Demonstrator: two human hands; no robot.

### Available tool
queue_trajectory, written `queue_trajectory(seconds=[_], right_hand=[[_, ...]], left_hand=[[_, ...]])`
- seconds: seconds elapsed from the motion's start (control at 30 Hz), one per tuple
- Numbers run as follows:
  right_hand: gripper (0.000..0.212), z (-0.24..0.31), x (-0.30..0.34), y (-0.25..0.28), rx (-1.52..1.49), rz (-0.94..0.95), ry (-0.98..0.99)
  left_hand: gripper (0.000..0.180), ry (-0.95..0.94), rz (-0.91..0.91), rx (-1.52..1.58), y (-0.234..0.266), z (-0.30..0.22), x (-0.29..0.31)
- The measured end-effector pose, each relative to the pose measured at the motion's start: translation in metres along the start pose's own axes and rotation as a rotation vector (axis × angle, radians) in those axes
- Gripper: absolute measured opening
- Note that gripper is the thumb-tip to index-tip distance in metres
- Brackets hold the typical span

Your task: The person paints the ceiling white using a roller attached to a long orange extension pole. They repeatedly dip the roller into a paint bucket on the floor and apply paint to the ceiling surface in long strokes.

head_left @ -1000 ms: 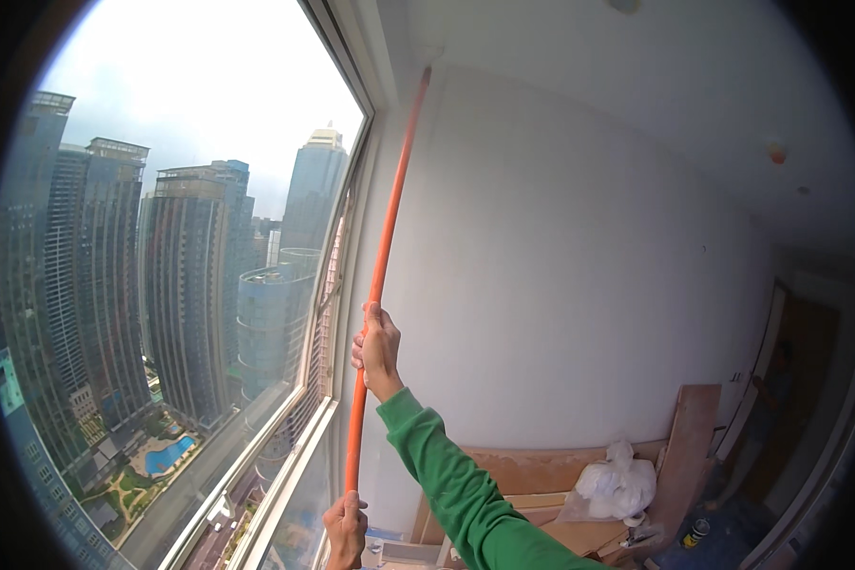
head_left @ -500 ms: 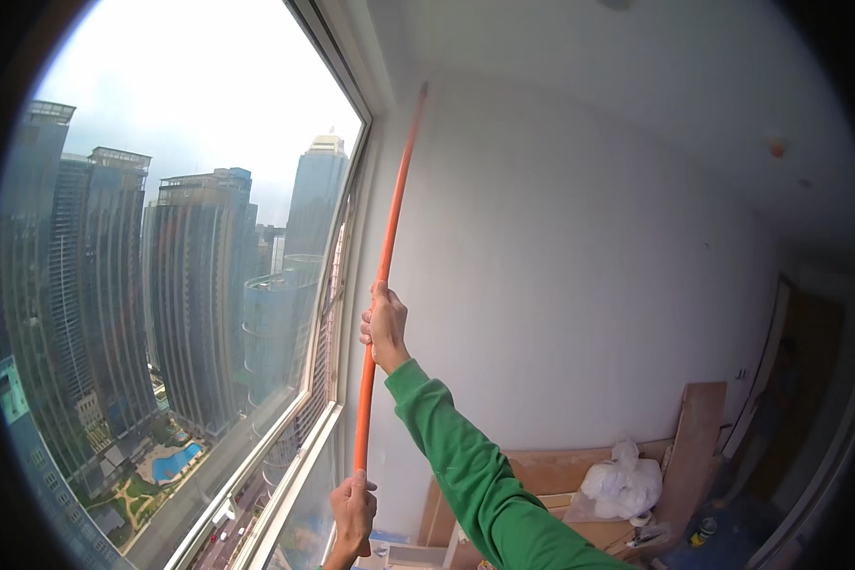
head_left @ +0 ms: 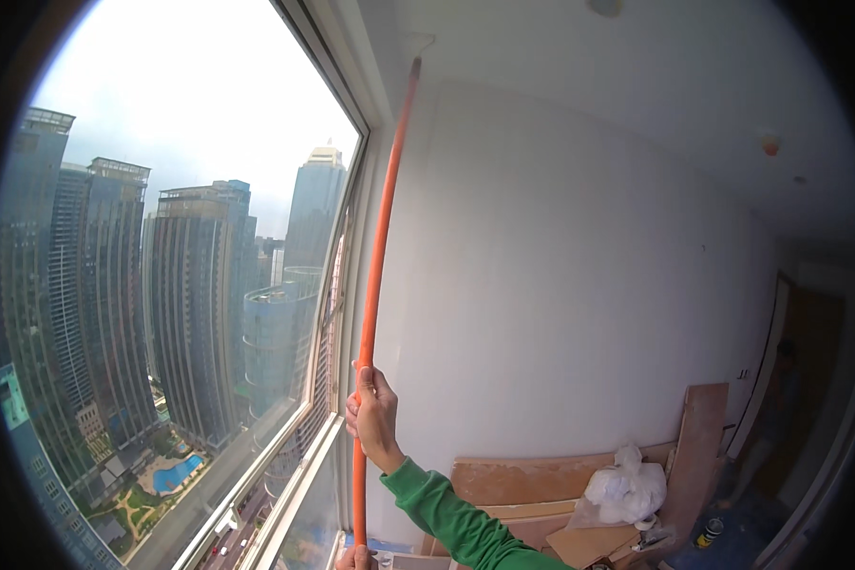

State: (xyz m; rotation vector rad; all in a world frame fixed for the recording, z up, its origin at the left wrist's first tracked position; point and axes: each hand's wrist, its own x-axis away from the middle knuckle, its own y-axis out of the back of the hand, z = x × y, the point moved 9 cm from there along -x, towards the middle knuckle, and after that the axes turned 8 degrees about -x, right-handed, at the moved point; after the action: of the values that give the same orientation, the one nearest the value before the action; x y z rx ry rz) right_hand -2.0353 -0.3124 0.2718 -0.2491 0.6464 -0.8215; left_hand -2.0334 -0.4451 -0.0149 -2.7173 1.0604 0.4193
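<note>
While towers fill the window (head_left: 190, 285) at the left of the frame, the left hand (head_left: 354, 559) at the bottom edge sits at the foot of an orange pole (head_left: 378, 285); its grip is cut off. Just right, the right hand (head_left: 375, 418) is closed around the pole, which rises to the ceiling corner. Wooden boards (head_left: 541, 484) and a white plastic bag (head_left: 627, 489) lie lower right.

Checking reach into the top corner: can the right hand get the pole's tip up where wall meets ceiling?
Probably yes: the right hand grips the orange pole, whose tip is already at the ceiling corner, nothing between.
</note>
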Motion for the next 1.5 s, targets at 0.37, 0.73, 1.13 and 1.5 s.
queue_trajectory(seconds=[0.37, 0.73, 1.13, 1.5], right_hand=[[0.046, -0.023, 0.066, -0.004, -0.007, 0.064, 0.044], [0.046, -0.04, 0.097, 0.049, 0.001, -0.018, 0.077], [0.042, -0.025, 0.063, 0.122, -0.025, -0.218, -0.002], [0.047, 0.009, -0.026, 0.097, 0.0, -0.148, -0.011]], left_hand=[[0.043, 0.107, 0.132, -0.023, -0.015, 0.057, 0.027], [0.044, 0.146, 0.239, -0.03, -0.041, 0.078, 0.038], [0.045, 0.183, 0.295, -0.04, -0.065, 0.083, 0.05], [0.048, 0.049, 0.136, -0.062, -0.062, -0.007, -0.011]])
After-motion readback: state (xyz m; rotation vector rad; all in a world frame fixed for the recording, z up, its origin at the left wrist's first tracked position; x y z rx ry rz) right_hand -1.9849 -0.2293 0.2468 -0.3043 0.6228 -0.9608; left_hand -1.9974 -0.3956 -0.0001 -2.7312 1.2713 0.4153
